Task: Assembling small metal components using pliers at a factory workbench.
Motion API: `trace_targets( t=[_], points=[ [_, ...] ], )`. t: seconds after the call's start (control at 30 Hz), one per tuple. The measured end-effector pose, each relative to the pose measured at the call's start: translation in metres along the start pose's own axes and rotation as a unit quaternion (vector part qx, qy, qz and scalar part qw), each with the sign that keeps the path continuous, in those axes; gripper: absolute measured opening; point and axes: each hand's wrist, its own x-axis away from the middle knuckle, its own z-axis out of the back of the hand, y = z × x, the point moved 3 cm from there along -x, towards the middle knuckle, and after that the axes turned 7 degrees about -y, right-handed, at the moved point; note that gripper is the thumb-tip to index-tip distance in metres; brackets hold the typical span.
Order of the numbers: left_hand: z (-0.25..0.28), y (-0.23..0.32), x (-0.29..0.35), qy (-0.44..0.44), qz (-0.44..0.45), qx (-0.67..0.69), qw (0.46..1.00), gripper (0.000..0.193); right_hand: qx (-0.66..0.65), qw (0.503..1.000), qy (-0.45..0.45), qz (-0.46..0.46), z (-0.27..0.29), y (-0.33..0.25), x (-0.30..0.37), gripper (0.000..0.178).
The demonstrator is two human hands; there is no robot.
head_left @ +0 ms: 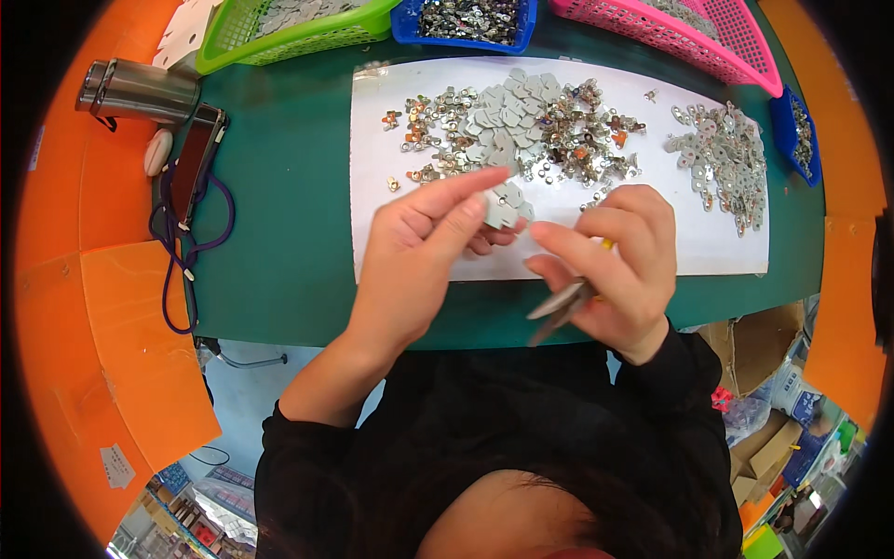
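My left hand [410,252] pinches a small pale grey plate [503,207] with cut-out edges between thumb and fingers, above a white sheet [414,233]. Close by on the right, my right hand [622,256] is curled around a two-bladed metal tool [561,303], whose tips point down and left. Motion blurs the tool, and its exact kind cannot be told. A bit of yellow shows between the right fingers. Behind my hands lies a heap of similar grey plates [512,112], with small shiny metal fittings [582,140] on its right and more fittings [433,116] on its left.
Small perforated metal pieces [726,158] lie at the sheet's right. A green basket [298,47], blue tray [464,44] and pink basket [736,65] line the far edge; a small blue tray [794,135] stands right. A steel flask [149,91] and corded dark case [197,158] are left.
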Motion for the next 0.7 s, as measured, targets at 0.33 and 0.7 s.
trace_targets(
  t=[0.33, 0.7],
  points=[
    [-0.004, -0.010, 0.037, -0.075, -0.041, -0.168, 0.982, 0.027, -0.148, 0.988, -0.023, -0.045, -0.013, -0.005, 0.010, 0.024],
    [0.030, 0.000, 0.046, 0.069, -0.134, -0.264, 0.953, 0.010, 0.018, 0.995, -0.093, -0.036, -0.027, -0.004, 0.004, 0.030]
  ],
)
